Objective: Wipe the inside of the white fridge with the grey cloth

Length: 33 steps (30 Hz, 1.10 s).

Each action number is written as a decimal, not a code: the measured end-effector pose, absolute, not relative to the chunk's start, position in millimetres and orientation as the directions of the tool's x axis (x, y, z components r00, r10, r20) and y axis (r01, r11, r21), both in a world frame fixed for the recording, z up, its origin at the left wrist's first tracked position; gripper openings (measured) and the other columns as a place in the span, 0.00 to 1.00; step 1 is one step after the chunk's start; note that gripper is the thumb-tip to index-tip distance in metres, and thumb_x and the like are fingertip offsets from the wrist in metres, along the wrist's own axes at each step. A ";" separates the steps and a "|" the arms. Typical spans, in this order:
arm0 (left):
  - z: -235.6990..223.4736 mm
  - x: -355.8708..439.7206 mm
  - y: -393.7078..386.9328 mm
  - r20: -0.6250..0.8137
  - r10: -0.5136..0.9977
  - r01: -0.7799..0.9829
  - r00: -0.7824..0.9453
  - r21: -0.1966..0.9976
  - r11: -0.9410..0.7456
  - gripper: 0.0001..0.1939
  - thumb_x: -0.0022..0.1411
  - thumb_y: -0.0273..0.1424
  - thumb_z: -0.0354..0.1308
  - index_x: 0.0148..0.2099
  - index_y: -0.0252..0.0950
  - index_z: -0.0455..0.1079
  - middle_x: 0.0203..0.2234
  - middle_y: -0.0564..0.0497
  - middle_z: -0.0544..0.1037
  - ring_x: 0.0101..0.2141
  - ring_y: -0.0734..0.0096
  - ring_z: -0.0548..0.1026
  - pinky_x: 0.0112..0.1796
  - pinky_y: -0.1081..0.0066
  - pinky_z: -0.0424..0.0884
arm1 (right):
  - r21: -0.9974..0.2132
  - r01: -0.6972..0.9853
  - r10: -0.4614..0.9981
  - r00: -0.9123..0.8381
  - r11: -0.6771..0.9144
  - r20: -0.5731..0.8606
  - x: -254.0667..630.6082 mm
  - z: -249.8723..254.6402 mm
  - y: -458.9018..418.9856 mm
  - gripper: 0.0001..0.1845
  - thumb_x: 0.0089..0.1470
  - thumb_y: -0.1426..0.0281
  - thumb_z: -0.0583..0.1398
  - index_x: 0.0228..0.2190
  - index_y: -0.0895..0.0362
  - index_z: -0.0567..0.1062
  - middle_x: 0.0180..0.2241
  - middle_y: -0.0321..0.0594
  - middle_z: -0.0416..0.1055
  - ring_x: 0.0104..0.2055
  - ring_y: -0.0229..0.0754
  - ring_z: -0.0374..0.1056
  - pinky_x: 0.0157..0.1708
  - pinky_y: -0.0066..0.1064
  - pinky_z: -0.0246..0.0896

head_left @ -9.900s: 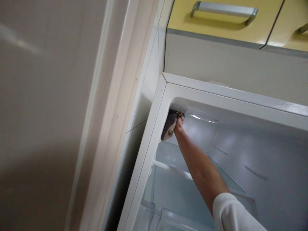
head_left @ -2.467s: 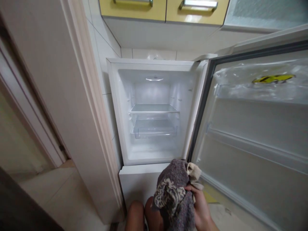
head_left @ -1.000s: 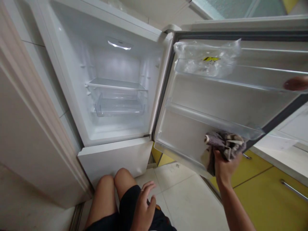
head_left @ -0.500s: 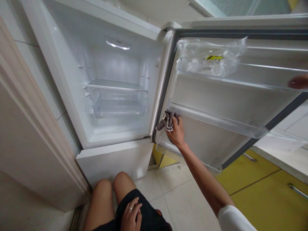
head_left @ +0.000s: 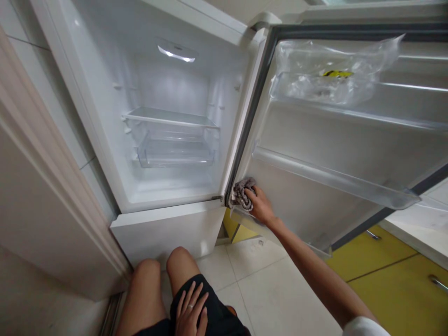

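My right hand [head_left: 261, 205] grips a crumpled grey-brown patterned cloth [head_left: 244, 193]. It presses the cloth into the lower hinge-side corner of the open refrigerator door [head_left: 315, 151], just above the lowest clear door shelf [head_left: 318, 250]. The palm side and part of the cloth are hidden. Resting on my dark shorts, my left hand [head_left: 191, 310] lies flat on the thigh with its fingers apart and a ring on one finger. A clear middle door shelf [head_left: 332, 178] runs above my right hand.
The refrigerator compartment [head_left: 171, 88] stands open at left, with a glass shelf [head_left: 171, 115] and a clear drawer [head_left: 177, 154]. A clear plastic bag [head_left: 325, 86] sits in the upper door shelf. Yellow cabinets [head_left: 392, 275] are at right, a door frame [head_left: 52, 177] at left.
My right hand has moved the cloth down from beside the middle shelf to the lower corner. My left fingers have spread more. Another person's hand at the right edge is out of view.
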<state>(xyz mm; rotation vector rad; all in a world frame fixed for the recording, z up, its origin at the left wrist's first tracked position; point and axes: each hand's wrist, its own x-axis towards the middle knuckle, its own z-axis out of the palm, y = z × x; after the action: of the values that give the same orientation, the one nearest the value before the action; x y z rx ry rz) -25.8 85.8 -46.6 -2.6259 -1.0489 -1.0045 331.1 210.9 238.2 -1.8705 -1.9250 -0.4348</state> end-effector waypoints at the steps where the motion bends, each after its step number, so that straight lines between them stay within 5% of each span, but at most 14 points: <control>1: -44.2 -24.5 84.9 0.634 0.570 0.658 0.522 0.125 -0.742 0.24 0.65 0.29 0.55 0.62 0.48 0.71 0.59 0.54 0.77 0.58 0.57 0.77 0.50 0.55 0.80 | -0.080 0.994 0.878 -0.023 0.070 0.478 334.9 237.0 209.0 0.33 0.53 0.66 0.65 0.60 0.52 0.72 0.64 0.54 0.62 0.63 0.60 0.63 0.59 0.49 0.66; 7: -32.6 -18.2 79.7 0.617 0.637 0.646 0.462 0.259 -0.718 0.24 0.67 0.29 0.52 0.63 0.48 0.70 0.58 0.52 0.78 0.58 0.56 0.77 0.51 0.48 0.81 | -0.311 0.925 0.951 -0.133 0.221 0.281 364.4 233.0 204.4 0.27 0.53 0.65 0.64 0.55 0.52 0.76 0.59 0.50 0.70 0.60 0.55 0.67 0.62 0.50 0.63; 14: -41.3 -21.9 79.8 0.502 0.746 0.602 0.437 0.453 -0.658 0.20 0.70 0.30 0.50 0.59 0.47 0.74 0.59 0.48 0.78 0.60 0.54 0.74 0.56 0.41 0.76 | -0.472 0.856 0.973 -0.229 0.211 0.018 396.4 255.9 172.1 0.19 0.41 0.70 0.66 0.39 0.55 0.82 0.41 0.38 0.81 0.44 0.47 0.75 0.50 0.38 0.70; 21: -45.3 -24.6 82.9 0.515 0.734 0.575 0.444 0.464 -0.673 0.19 0.71 0.32 0.49 0.57 0.46 0.75 0.58 0.48 0.78 0.60 0.51 0.74 0.55 0.38 0.76 | -0.384 0.921 0.994 -0.097 0.069 -0.055 432.3 278.3 94.8 0.19 0.36 0.72 0.66 0.36 0.52 0.84 0.39 0.38 0.82 0.41 0.49 0.77 0.45 0.36 0.71; 24: -47.9 -25.1 85.2 0.541 0.709 0.574 0.453 0.432 -0.696 0.19 0.71 0.32 0.50 0.58 0.45 0.75 0.58 0.47 0.78 0.59 0.50 0.75 0.54 0.37 0.77 | -0.266 0.963 0.999 -0.029 0.037 0.033 441.0 292.9 70.6 0.21 0.41 0.70 0.66 0.42 0.52 0.83 0.44 0.41 0.82 0.44 0.51 0.77 0.46 0.38 0.72; 27: -51.5 -25.8 87.0 0.558 0.692 0.569 0.458 0.415 -0.710 0.19 0.71 0.32 0.49 0.58 0.44 0.75 0.58 0.46 0.78 0.59 0.49 0.76 0.52 0.37 0.77 | -0.156 0.986 0.957 0.095 -0.053 0.274 440.7 310.6 49.6 0.25 0.46 0.70 0.65 0.49 0.52 0.81 0.51 0.44 0.79 0.50 0.53 0.76 0.49 0.41 0.72; 33: -52.1 -24.3 87.0 0.533 0.717 0.572 0.450 0.444 -0.690 0.19 0.71 0.33 0.49 0.57 0.44 0.76 0.58 0.46 0.78 0.60 0.50 0.74 0.55 0.38 0.75 | 0.044 0.964 0.681 0.153 -0.264 0.716 418.8 331.0 9.0 0.30 0.52 0.69 0.63 0.58 0.50 0.74 0.61 0.48 0.69 0.58 0.55 0.70 0.52 0.44 0.71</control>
<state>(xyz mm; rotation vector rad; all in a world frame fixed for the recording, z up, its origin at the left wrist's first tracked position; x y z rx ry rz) -24.3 87.0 -52.1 -2.8407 -1.2800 -1.2104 418.8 9.0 331.0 -2.0106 -1.5643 -0.8899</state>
